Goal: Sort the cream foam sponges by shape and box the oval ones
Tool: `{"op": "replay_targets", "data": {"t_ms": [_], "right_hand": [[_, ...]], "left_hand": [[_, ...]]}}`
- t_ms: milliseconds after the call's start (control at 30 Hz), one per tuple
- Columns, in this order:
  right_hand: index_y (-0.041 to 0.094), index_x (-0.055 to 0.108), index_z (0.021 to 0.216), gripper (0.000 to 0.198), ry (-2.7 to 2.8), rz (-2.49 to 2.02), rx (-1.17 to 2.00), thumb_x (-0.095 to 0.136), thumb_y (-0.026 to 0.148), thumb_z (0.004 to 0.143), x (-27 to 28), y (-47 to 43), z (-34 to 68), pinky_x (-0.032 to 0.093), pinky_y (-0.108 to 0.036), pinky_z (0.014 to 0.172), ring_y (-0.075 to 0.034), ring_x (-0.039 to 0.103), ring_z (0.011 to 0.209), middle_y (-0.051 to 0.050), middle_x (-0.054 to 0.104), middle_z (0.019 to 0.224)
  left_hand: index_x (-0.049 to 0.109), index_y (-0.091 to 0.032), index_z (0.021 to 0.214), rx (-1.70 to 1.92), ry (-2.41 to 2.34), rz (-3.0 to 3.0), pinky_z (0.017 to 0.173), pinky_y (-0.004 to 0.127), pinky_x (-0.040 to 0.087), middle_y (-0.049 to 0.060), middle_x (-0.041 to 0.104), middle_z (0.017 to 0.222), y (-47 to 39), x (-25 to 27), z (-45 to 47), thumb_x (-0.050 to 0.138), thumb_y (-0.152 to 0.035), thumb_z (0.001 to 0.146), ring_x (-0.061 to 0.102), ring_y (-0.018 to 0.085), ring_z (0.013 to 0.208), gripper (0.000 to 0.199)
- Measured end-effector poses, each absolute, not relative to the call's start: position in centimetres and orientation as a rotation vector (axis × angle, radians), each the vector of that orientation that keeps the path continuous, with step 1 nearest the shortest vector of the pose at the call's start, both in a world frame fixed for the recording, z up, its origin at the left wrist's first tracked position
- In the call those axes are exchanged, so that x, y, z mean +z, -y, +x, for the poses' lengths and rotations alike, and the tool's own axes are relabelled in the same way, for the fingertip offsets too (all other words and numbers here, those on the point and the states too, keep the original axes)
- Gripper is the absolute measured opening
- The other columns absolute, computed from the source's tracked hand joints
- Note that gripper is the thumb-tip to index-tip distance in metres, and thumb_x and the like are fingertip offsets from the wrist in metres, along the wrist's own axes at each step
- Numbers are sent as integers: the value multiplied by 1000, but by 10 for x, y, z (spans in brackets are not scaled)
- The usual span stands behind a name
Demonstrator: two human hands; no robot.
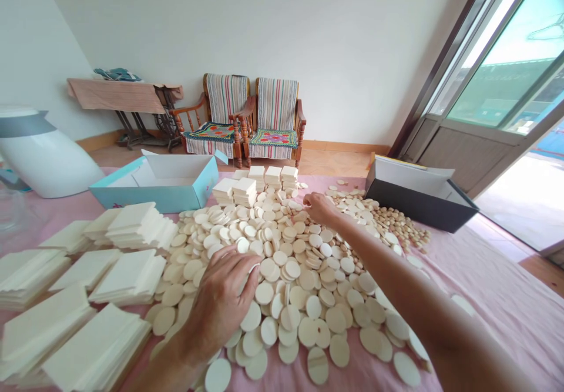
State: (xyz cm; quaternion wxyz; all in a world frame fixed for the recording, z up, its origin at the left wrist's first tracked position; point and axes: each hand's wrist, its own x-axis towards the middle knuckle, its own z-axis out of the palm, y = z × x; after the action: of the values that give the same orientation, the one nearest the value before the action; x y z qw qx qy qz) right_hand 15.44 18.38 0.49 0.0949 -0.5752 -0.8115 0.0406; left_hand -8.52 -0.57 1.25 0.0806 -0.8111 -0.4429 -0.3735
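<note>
on my feed i see a pale wall [339,45], two wooden armchairs [277,101] with striped covers [227,93], a cloth-draped table [118,98], orange-brown floor [339,160], and bright daylight at the glazed door [502,83].

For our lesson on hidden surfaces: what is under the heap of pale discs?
Pink cloth shows between the pale discs at the near edge; what lies beneath the middle is covered from view.

Hands [227,286] @ pale discs [335,320], chairs [277,110] in bkgd
</note>
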Motion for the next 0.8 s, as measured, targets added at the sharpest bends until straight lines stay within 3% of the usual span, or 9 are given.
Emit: {"op": "replay_targets", "data": {"t_ms": [267, 533, 800], "right_hand": [[12, 69, 88, 21, 2434, -1720, 138, 52, 9, 75, -2, -197, 148, 40, -22, 67, -19, 62, 85, -11, 70, 92], [17, 72, 85, 17, 2578, -1546, 230, 61, 16, 72, 18, -197, 132, 41, -19, 66, -14, 61, 77, -4, 71, 84], [15, 73, 93, 24, 2633, -1603, 214, 57, 19, 76, 13, -202, 118, 44, -22, 67, -18, 64, 82, -9, 73, 91]], "left_hand": [[61, -20, 93, -1125, 1368, -2406, 95, 42, 43, 1, 69, 87, 6, 13, -85, 48, -15, 88, 63, 15, 79, 15], [61, -21, 93, -1143, 1373, -2420, 95, 43, 41, 0, 69, 86, 7, 14, -86, 49, -14, 87, 62, 16, 79, 15], [61, -21, 94, -1155, 1397, -2437, 97, 43, 40, 0, 69, 87, 6, 14, -87, 50, -13, 87, 62, 15, 79, 15]]}}
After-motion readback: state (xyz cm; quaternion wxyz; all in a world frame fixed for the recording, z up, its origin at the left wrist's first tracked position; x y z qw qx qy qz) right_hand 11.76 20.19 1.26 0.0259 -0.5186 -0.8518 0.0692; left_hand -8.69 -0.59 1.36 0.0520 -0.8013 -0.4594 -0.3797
